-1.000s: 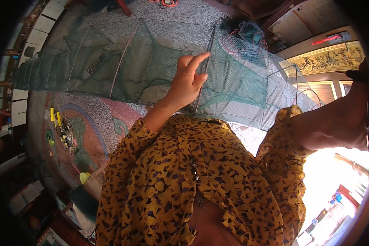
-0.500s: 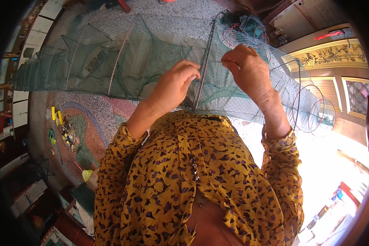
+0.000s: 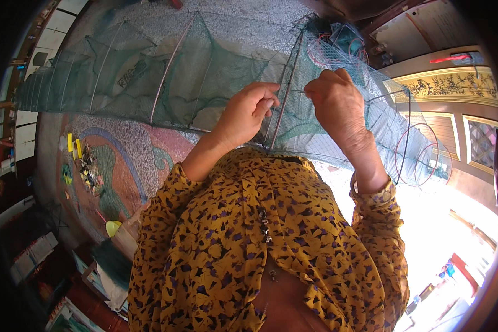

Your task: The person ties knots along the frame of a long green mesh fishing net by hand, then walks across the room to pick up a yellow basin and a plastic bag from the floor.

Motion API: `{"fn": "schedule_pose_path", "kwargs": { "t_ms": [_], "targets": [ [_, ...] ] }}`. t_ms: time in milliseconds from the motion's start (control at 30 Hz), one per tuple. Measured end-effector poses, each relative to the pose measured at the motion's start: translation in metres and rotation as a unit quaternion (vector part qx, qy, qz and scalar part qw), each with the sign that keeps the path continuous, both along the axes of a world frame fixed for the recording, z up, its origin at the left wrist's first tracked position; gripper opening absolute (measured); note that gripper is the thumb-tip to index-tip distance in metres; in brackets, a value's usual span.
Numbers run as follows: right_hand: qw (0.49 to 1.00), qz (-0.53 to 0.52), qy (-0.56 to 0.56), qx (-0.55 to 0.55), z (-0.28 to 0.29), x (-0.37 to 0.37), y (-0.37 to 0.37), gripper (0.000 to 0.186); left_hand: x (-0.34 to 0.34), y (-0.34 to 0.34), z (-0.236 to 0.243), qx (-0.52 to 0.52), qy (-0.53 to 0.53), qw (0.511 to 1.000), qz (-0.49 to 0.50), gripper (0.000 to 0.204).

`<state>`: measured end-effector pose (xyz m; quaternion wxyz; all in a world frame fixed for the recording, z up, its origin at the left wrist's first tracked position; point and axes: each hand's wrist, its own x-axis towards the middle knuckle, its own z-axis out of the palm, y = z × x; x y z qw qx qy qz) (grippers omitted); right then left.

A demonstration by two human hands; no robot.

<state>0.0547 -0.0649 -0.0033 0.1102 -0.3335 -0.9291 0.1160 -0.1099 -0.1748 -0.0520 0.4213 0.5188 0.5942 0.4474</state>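
Observation:
A long green mesh net trap [image 3: 133, 83], held in shape by thin rods, stretches across in front of my body. My left hand [image 3: 248, 113] is by a slanting frame rod [image 3: 279, 122], thumb and forefinger bent together close to it. On the rod's other side is my right hand [image 3: 337, 105], closed in a pinch above the mesh. Whatever lies between the fingers of either hand is too fine or hidden to make out.
Red hoops [image 3: 416, 152] show in the net's right end, and a bundled dark net [image 3: 346, 39] lies at the far side. On the patterned floor at left are a small heap of odds and ends [image 3: 92, 176] and yellow pieces [image 3: 78, 148]. Patterned panels [image 3: 454, 86] stand at right.
The view has shifted slightly, so the net's middle and rod appear a little farther right. My right hand has come slightly down and curled in more; my left stays by the rod.

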Motion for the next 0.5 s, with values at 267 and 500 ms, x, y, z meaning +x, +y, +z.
{"fn": "schedule_pose_path", "kwargs": {
  "t_ms": [267,500],
  "targets": [
    [0.988,-0.037,0.119,-0.089,-0.034,0.001,-0.005,0.004,0.011,-0.002,0.000,-0.040,-0.049,0.997,0.051,0.009],
    [0.935,-0.085,0.309,-0.150,-0.042,-0.045,-0.031,0.016,0.003,-0.002,0.000,-0.093,-0.086,0.989,0.075,0.010]
  ]
}}
